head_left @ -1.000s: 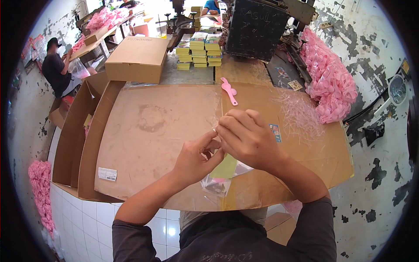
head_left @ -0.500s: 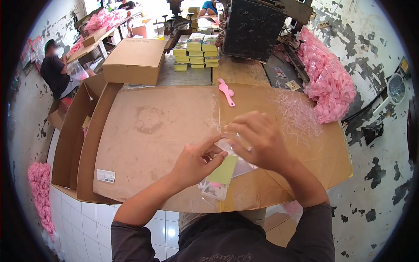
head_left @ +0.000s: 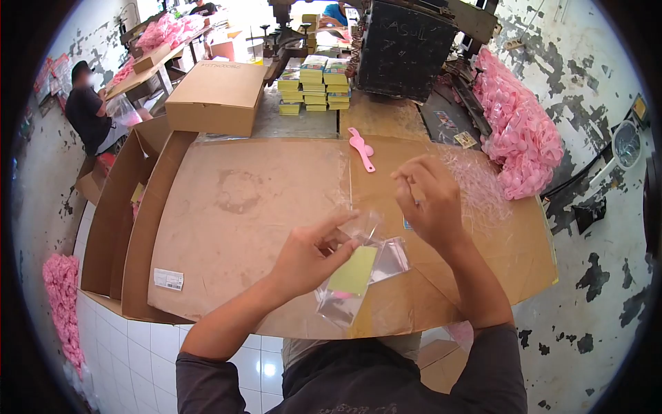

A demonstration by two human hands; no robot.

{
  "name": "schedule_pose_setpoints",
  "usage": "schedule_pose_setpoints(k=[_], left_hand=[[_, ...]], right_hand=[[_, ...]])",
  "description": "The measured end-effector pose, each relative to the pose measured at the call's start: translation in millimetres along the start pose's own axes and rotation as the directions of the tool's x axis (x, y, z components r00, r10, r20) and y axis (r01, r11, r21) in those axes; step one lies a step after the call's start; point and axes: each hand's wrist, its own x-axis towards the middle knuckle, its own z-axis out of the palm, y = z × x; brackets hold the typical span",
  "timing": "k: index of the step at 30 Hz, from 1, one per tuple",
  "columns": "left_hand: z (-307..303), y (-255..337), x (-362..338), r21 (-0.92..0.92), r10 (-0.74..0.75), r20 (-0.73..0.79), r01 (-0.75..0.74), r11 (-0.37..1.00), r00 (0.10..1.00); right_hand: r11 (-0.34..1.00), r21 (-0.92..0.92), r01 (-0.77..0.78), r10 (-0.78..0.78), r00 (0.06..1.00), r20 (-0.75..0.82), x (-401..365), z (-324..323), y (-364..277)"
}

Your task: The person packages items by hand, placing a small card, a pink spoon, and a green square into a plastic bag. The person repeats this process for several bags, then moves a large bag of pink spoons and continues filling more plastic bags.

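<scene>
Two hands [head_left: 314,248], one yellow-green card [head_left: 353,272], one pink utensil [head_left: 360,148] and one white label [head_left: 169,279] are at the surface [head_left: 234,248]. One closed box [head_left: 215,96] stands by its far edge, three other people [head_left: 86,110] beyond.

"Able to read the white label [head_left: 168,279]?"
"No, too small. Likewise the lettering [head_left: 365,408] on the dark shirt [head_left: 393,378], blurred near the bottom edge."
"And the blue card [head_left: 407,224]?"
"Partly hidden behind the right grip [head_left: 433,199], itself blurred at the fingertips [head_left: 407,172]."
"And the person in blue [head_left: 335,12]?"
"Cut off by the top edge."
</scene>
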Motion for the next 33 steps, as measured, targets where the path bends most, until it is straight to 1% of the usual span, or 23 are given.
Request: schedule_pose_setpoints(k=[1,4,7,10,13,16,18,19,20,22,23,24,25,26,27,28,29,30,31,32,33], left_hand=[[-1,-2,1,-0.096,-0.027,-0.033,0.024,0.995,0.999],[-5,4,1,-0.009,-0.061,-0.015,0.061,0.998,0.998],[-1,2,0,0.005,-0.012,-0.008,0.012,1.0,1.0],[4,0,-1,0.054,0.041,-0.02,-0.04,0.998,0.999],[7,-5,-1,0.127,0.127,-0.072,-0.117,0.985,0.989],[7,-5,-1,0.126,0.121,-0.074,-0.111,0.986,0.99],[6,-7,0,0.153,0.102,-0.047,-0.094,0.984,0.994],[6,-8,0,0.164,0.094,-0.03,-0.088,0.983,0.995],[5,-7,0,0.111,0.057,-0.018,-0.054,0.992,0.998],[2,-1,0,0.006,-0.015,0.015,0.015,1.0,1.0],[2,2,1,-0.063,-0.039,-0.006,0.038,0.997,0.999],[1,4,1,-0.13,-0.064,-0.028,0.06,0.99,0.998],[0,6,3,-0.197,-0.091,-0.05,0.079,0.977,0.995],[-2,4,4,-0.224,-0.096,-0.062,0.08,0.971,0.993],[-4,1,6,-0.25,-0.102,-0.075,0.08,0.965,0.992],[-5,-1,7,-0.275,-0.107,-0.089,0.079,0.958,0.99],[-4,-2,7,-0.289,-0.098,-0.104,0.064,0.955,0.99],[-4,-4,8,-0.301,-0.089,-0.118,0.049,0.952,0.989],[-4,-4,10,-0.314,-0.081,-0.133,0.036,0.949,0.988],[-4,-4,11,-0.323,-0.078,-0.132,0.032,0.946,0.988],[-5,-4,12,-0.333,-0.08,-0.13,0.032,0.942,0.988]], right_hand=[[0.998,0.062,0.014,-0.013,1.0,-0.007,0,-5,-4],[0.99,0.069,0.125,-0.128,0.991,0.049,-3,-6,-33],[0.988,0.04,0.148,-0.151,0.984,0.089,-5,1,-40],[0.985,0.009,0.171,-0.171,0.982,0.083,-4,7,-42],[0.982,-0.022,0.188,-0.185,0.978,0.092,-6,9,-44],[0.979,-0.039,0.201,-0.197,0.976,0.091,-8,12,-44],[0.982,0.002,0.189,-0.188,0.977,0.101,-9,12,-41],[0.983,0.018,0.18,-0.181,0.978,0.108,-9,10,-37],[0.992,0.105,0.076,-0.082,0.995,0.058,-10,9,-29],[0.952,0.283,-0.12,0.13,0.991,-0.017,-10,3,1],[0.793,0.477,-0.379,0.362,0.923,0.131,-9,-9,22],[0.533,0.599,-0.597,0.526,0.789,0.317,-10,-27,50],[0.304,0.727,-0.615,0.477,0.759,0.443,-23,-48,96],[0.047,0.787,-0.615,0.392,0.736,0.551,-40,-64,145],[0.257,0.63,-0.733,0.502,0.658,0.561,-49,-73,180],[0.425,0.408,-0.808,0.611,0.589,0.529,-57,-76,205],[0.737,0.055,-0.673,0.629,0.713,0.31,-72,-78,216],[0.816,-0.368,-0.445,0.517,0.847,0.125,-90,-78,222],[0.642,-0.744,-0.186,0.309,0.951,0.028,-95,-78,217],[0.7,-0.676,-0.231,0.324,0.946,0.013,-96,-78,215],[0.753,-0.599,-0.273,0.343,0.939,0.002,-82,-77,193]])
